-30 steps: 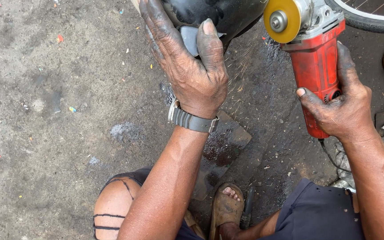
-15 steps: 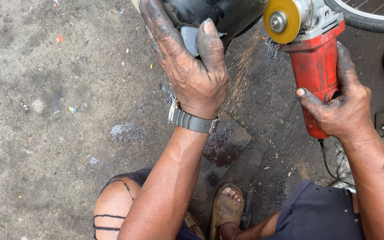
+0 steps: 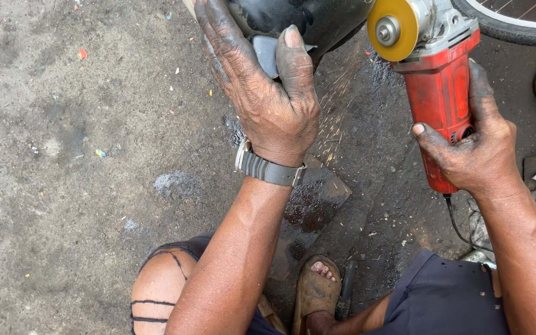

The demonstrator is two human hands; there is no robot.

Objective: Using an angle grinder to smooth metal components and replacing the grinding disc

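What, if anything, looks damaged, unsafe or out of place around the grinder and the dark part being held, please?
Sparks spray down past the bare left hand gripping the black part, while the right hand holds the red angle grinder. Its yellow disc shows no guard on the visible side, and a sandalled foot sits just below.

left wrist: grey-strapped watch (image 3: 267, 169) | dark shorts (image 3: 445, 298) | brown sandal (image 3: 313, 294) | arms bare, hands perhaps grease-smeared

An open-air repair workshop: stained, oil-dark concrete ground (image 3: 82, 186), a red angle grinder with yellow disc (image 3: 435, 93) at one o'clock, a spoked wheel tyre (image 3: 516, 28) beyond.
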